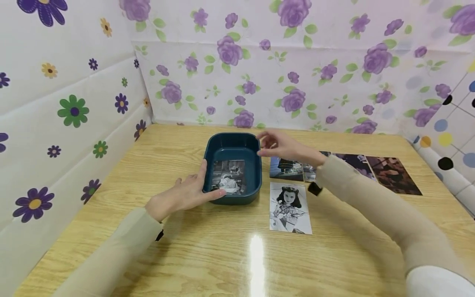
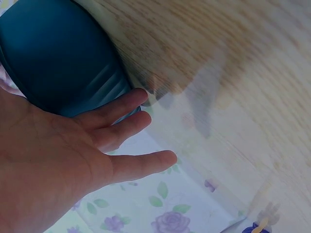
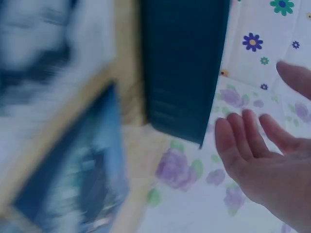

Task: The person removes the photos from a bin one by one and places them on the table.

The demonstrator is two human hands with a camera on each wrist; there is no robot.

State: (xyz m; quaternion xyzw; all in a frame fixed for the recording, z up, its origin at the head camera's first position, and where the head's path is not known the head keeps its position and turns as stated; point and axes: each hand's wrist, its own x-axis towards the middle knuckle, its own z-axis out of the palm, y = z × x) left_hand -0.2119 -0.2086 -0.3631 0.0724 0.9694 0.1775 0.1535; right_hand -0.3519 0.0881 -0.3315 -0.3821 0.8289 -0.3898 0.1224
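Teal bin [image 1: 237, 200] stands on a wood-grain table [image 1: 185, 251] between a person's two hands, a black-and-white print [image 1: 228, 177] lying flat inside. The left hand [image 1: 185, 193], fingers extended, rests against the near left corner, its thumb at the front rim. At the far right corner, the right hand [image 1: 276, 145] is empty, its fingers loosely bent and close beside the rim; whether they touch it cannot be told. Right of the bin lies a black-and-white portrait [image 1: 291, 208], below a row of prints [image 1: 394, 175] partly hidden by the right forearm. Purple roses pattern the wall covering [image 1: 256, 70] behind.
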